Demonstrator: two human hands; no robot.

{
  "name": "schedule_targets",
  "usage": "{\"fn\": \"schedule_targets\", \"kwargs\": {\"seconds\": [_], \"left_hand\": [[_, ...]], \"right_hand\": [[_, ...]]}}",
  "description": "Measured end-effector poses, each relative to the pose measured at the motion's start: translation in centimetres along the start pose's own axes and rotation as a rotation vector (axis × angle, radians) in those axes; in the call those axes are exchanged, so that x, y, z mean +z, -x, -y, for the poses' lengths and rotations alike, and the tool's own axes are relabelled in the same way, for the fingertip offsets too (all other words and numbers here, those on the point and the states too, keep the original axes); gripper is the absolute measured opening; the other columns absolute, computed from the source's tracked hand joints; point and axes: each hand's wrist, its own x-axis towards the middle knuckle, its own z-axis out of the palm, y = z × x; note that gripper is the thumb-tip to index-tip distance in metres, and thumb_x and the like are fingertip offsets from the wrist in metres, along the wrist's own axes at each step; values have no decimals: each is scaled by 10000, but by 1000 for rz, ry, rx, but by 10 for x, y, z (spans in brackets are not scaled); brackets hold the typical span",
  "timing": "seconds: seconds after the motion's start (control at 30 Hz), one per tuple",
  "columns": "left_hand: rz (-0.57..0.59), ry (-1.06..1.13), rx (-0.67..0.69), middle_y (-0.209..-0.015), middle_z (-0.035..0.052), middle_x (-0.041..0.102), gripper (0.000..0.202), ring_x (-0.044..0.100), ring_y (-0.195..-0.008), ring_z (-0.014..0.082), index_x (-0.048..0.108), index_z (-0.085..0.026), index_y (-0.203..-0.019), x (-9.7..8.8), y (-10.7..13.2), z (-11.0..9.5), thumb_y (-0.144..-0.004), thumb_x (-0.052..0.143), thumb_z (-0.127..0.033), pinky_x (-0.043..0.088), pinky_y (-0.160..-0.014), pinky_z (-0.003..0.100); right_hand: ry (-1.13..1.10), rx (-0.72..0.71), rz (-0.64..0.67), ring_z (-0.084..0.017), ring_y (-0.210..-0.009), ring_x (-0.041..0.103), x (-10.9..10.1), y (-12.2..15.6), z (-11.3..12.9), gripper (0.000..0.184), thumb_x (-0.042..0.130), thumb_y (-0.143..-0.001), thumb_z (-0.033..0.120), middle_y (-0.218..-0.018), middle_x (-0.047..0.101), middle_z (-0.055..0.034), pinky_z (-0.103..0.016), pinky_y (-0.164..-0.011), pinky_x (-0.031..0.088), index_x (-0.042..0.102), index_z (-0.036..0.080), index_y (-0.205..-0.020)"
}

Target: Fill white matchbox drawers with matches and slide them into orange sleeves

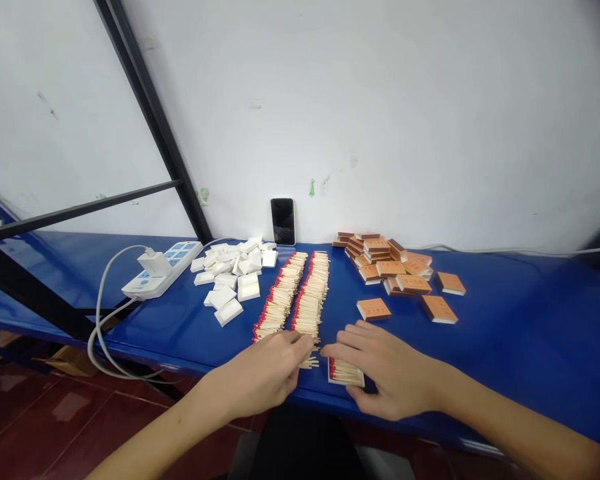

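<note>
Near the table's front edge, my right hand steadies a white matchbox tray filled with red-tipped matches. Its index finger reaches over the tray's far side, and the thumb rests at the near right corner. To the left, my left hand is closed with curled fingers at the near end of the match rows; anything between its fingertips is hidden. Two long rows of matches, a left row and a right row, run away from me, red heads to the left. A few loose matches lie beside my left fingertips.
White empty trays are heaped left of the matches. Orange-brown matchboxes are piled to the right, one box nearer me. A phone leans on the wall. A power strip with cables sits left, beside a black metal frame.
</note>
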Motion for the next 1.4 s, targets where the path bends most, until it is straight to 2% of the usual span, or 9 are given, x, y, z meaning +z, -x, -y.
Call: {"fn": "schedule_targets", "kwargs": {"seconds": [0.17, 0.43, 0.67, 0.93, 1.03, 1.2, 1.4], "left_hand": [[-13, 52, 4, -995, 49, 600, 181, 600, -833, 190, 416, -219, -925, 1, -1, 1, -873, 472, -55, 456, -709, 292], [-31, 167, -19, -851, 3, 545, 180, 517, -729, 167, 376, -225, -853, -1, 1, 3, -850, 487, -83, 361, -625, 277], [-118, 219, -30, -757, -43, 482, 206, 466, -687, 142, 364, -226, -816, -11, 2, -4, -833, 528, -102, 325, -607, 261], [-159, 236, 80, -788, -40, 502, 245, 465, -688, 136, 350, -226, -810, -11, -19, -22, -802, 542, -74, 311, -589, 267], [-165, 248, 86, -846, -31, 533, 264, 484, -709, 139, 333, -229, -823, -7, -24, -26, -785, 528, -55, 312, -590, 269], [-146, 260, 79, -875, -20, 547, 265, 503, -738, 148, 336, -230, -832, 2, -26, -26, -783, 524, -49, 334, -605, 270], [-134, 283, 62, -805, -29, 520, 251, 467, -692, 140, 345, -225, -808, 9, -28, -24, -793, 529, -55, 317, -584, 273]], "right_hand": [[-2, -2, -12, -242, -872, 546, 2, 0, -1, 448, 575, -819, 240, -982, 631, -86, -382, -827, 383, 602, 173, -1261], [-49, 14, -50, -277, -980, 592, 4, 2, -3, 612, 588, -810, 226, -1093, 661, -105, -432, -915, 407, 500, 193, -1414], [-129, 55, -64, -269, -1023, 596, 4, 0, -2, 650, 630, -787, 197, -1124, 661, -85, -421, -954, 420, 475, 217, -1418], [-228, 189, -78, -288, -1042, 615, 5, -1, -2, 486, 698, -792, 267, -1122, 663, -107, -428, -947, 458, 546, 178, -1244], [-254, 190, -91, -299, -1105, 611, 6, 0, -4, 551, 709, -780, 263, -1186, 658, -124, -440, -980, 455, 526, 168, -1291], [-272, 163, -111, -289, -1178, 603, 10, 0, -7, 755, 714, -787, 268, -1333, 625, -133, -423, -1015, 449, 405, 193, -1471], [-257, 180, -97, -277, -1116, 618, 11, 0, -7, 809, 719, -802, 295, -1259, 658, -116, -407, -985, 456, 366, 212, -1525]]}}
